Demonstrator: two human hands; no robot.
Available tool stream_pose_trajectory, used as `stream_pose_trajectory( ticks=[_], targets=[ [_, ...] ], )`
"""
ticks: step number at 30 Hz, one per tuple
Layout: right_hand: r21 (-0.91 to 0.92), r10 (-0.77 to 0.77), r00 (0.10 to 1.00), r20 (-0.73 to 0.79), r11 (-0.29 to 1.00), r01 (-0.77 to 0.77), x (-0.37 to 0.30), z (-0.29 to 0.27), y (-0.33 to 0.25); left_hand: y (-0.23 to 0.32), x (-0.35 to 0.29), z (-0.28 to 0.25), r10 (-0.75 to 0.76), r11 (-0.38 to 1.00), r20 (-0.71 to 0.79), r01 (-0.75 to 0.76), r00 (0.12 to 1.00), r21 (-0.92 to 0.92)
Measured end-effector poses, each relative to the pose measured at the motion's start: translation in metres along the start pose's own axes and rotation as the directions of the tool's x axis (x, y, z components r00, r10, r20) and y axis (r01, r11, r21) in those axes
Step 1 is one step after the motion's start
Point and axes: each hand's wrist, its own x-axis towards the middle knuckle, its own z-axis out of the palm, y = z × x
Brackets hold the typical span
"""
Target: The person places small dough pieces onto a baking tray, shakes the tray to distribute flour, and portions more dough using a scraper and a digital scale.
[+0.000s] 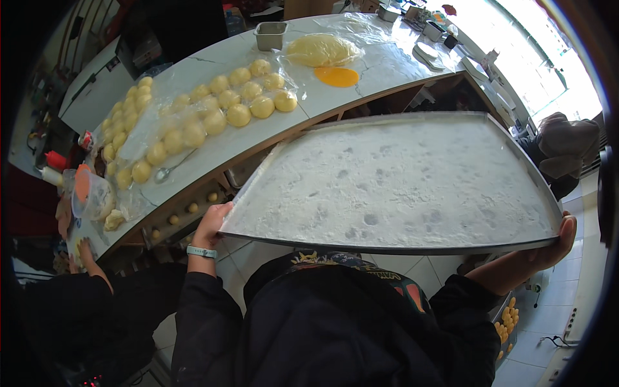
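Floured tray (374, 249) alongside the bench (316, 100), near corners held in our left grip (213, 225) and right grip (556, 248), underside hidden from us, dough balls (238, 115) there partly obscured by plastic film (137, 138)

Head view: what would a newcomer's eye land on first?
First, the large tray coated in white powder, its near corners in the left hand and right hand. Then the pale dough balls on the white counter beyond, partly under clear plastic, with a flat orange oval to their right.
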Motion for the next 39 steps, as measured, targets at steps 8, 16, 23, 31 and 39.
stream_pose_trajectory(
  ticks=[8,16,23,31,39],
  targets=[
    [-0.115,0.02,0.998,-0.059,0.993,-0.027,-0.007,-0.019,0.007,-0.006,-0.004,0.01,-0.046,0.994,0.052,0.04,0.998,0.097],
    [-0.151,-0.21,0.977,0.035,0.965,0.212,-0.003,-0.068,0.033,0.011,-0.008,0.014,0.016,1.0,0.012,-0.017,1.0,0.011],
    [0.041,0.001,1.0,0.013,0.999,-0.001,0.002,-0.092,0.04,-0.022,0.003,0.015,-0.016,1.0,-0.082,0.018,0.996,0.025],
    [-0.071,-0.136,0.986,0.096,0.987,0.143,-0.012,-0.115,0.051,-0.011,0.005,0.038,-0.006,0.997,0.011,0.005,1.0,0.08],
    [-0.411,-0.04,0.942,-0.334,0.905,-0.108,-0.042,-0.164,0.081,-0.034,0.034,0.135,-0.037,0.989,0.222,0.004,0.974,0.148]
  ],
)
